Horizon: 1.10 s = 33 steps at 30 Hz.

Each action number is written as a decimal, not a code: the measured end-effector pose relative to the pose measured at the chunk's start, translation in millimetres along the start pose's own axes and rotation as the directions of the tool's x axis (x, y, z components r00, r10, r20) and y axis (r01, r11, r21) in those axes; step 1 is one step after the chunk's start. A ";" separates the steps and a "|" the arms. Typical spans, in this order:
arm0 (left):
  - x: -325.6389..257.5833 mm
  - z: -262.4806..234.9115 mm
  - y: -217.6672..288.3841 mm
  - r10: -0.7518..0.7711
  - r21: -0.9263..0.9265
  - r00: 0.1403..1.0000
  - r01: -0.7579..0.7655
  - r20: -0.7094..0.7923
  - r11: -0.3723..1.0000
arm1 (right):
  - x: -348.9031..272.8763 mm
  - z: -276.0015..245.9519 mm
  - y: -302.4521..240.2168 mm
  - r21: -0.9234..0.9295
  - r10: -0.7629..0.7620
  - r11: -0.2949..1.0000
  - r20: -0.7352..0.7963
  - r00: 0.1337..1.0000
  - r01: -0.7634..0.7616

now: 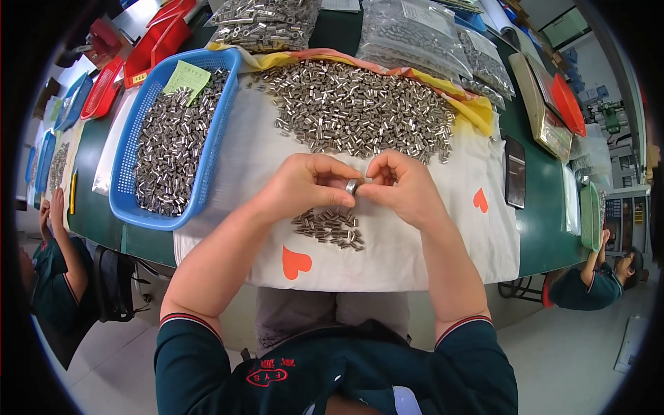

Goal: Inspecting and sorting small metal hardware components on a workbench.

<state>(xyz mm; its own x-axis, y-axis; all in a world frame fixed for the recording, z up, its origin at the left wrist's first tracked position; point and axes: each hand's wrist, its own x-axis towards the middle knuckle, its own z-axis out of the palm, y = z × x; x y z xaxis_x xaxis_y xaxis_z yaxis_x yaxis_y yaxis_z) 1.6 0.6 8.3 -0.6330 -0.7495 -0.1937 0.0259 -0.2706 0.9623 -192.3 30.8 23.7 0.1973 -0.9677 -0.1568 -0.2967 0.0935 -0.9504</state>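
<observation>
Between thumb and fingers of my left hand [304, 183] is a small, shiny, rounded metal piece [352, 185]. My right hand [401, 187] is closed in a pinch, its fingertips at the right edge of that piece; anything between them is hidden. Both hands are above a white cloth [387, 256] with orange hearts. Just below the left hand lies a small group of short metal cylinders [332, 228]. A large heap of similar cylinders [360, 107] spreads across the cloth beyond my hands.
At left stands a blue basket [119, 166] full of metal cylinders, with a green note [187, 79]. Bags of metal parts [411, 34] line the back. A dark phone [514, 173] lies at right on the green table [546, 235]. People sit at both sides.
</observation>
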 end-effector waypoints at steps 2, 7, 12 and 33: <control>-0.6 -0.1 0.3 -0.003 -0.013 1.000 0.004 0.031 1.000 | 0.1 -4.3 0.3 0.004 0.003 1.000 0.044 0.999 -0.003; -0.8 2.2 0.8 0.017 0.213 0.996 -0.036 0.091 0.976 | 2.8 -33.1 3.2 0.042 0.009 0.999 0.026 1.000 -0.010; -1.6 -3.8 4.3 -0.046 -0.014 0.993 0.048 0.110 0.999 | -0.8 -17.7 -3.3 0.136 -0.034 0.991 0.104 0.994 0.020; 0.8 0.3 -0.5 0.015 -0.039 0.999 -0.013 0.047 0.999 | 2.5 -4.7 -1.1 0.227 0.029 0.971 0.183 0.983 -0.071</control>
<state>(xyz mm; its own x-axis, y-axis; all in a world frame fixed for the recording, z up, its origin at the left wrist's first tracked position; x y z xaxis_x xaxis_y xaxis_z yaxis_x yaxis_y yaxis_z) 0.9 0.2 7.8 -0.6685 -0.7239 -0.1704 0.0640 -0.2843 0.9566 -195.9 27.2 25.6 0.3559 -0.9056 -0.2307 -0.0898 0.2126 -0.9730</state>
